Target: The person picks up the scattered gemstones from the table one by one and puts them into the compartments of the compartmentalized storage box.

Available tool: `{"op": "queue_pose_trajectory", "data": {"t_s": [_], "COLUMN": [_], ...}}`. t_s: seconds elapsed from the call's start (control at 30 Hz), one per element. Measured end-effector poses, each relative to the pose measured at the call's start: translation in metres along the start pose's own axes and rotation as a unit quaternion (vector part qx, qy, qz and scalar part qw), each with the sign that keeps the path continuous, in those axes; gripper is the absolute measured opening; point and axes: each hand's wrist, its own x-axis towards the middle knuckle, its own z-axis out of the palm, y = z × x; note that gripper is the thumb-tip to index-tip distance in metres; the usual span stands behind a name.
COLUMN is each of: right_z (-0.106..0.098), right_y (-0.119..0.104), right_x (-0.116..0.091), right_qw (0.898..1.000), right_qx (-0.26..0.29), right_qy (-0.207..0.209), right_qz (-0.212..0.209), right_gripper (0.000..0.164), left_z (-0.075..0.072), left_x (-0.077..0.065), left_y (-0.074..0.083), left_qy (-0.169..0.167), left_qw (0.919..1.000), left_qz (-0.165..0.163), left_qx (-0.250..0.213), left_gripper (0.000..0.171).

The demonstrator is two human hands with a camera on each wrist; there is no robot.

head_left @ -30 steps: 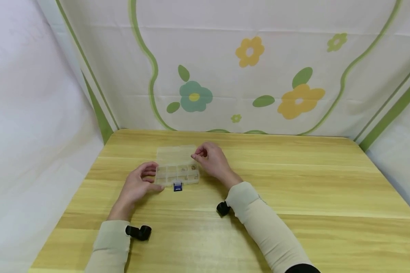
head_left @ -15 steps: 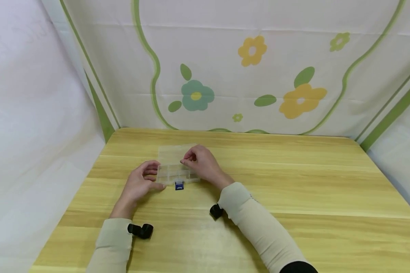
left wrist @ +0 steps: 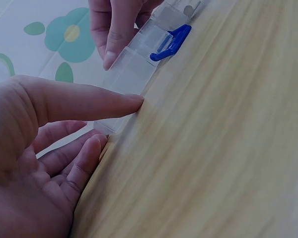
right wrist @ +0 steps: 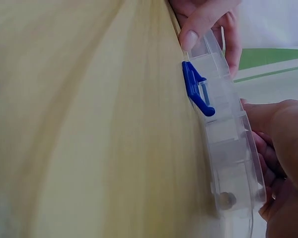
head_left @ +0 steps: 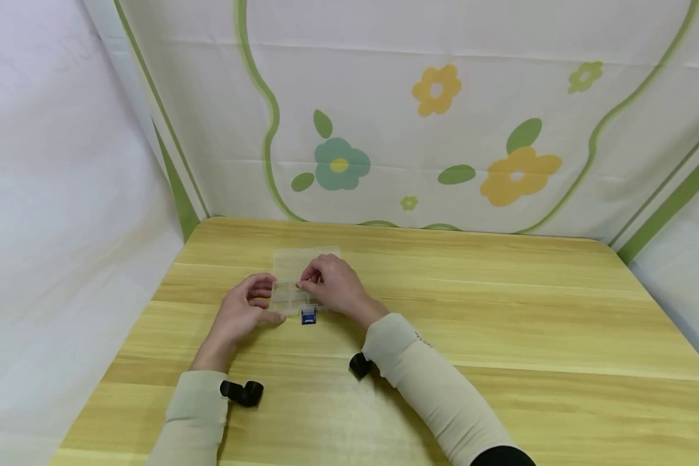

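A clear plastic compartment box (head_left: 281, 303) lies on the table with its lid (head_left: 291, 259) laid back and a blue latch (head_left: 309, 316) at its front. My left hand (head_left: 246, 312) holds the box's left end, thumb at the front corner and fingers at the side and behind. Above the compartments is my right hand (head_left: 334, 285), thumb and fingertips drawn together; whether something small sits between them is hidden. A small round brownish piece (right wrist: 227, 200) shows in a right-hand compartment in the right wrist view.
The box stands on a wood-grain table (head_left: 501, 310). Behind it hangs a white cloth (head_left: 384, 129) printed with flowers, and white cloth (head_left: 81, 226) hangs on the left. A black wrist camera (head_left: 244, 393) sticks out from the left sleeve.
My right hand has moved left and slightly down, from beside the box's right end to above its middle, covering the right-hand compartments. The left hand keeps its hold on the box.
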Motion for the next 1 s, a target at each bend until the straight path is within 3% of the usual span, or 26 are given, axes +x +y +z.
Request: {"op": "queue_pose_trajectory", "data": {"t_s": [0.3, 0.5, 0.77, 1.0], "right_z": [-0.002, -0.006, -0.023, -0.042], "right_y": [-0.001, 0.004, 0.018, 0.039], "right_x": [-0.002, -0.005, -0.018, -0.037], "right_qw": [1.000, 1.000, 0.997, 0.998], "right_qx": [-0.007, 0.021, 0.053, 0.041], "right_qy": [-0.004, 0.012, 0.044, 0.039], "right_qz": [-0.006, -0.015, -0.018, -0.031], "right_gripper": [0.014, 0.011, 0.010, 0.014], "left_z": [0.000, 0.001, 0.002, 0.001], "left_x": [0.000, -0.001, 0.001, 0.001], "left_y": [-0.001, 0.000, 0.002, 0.001], "left_qy": [0.001, 0.002, 0.000, 0.000], "left_qw": [1.0000, 1.0000, 1.0000, 1.0000], "left_qz": [-0.003, -0.002, -0.004, -0.007], "left_qx": [0.001, 0.004, 0.006, 0.004], "left_gripper": [0.078, 0.078, 0.079, 0.080]}}
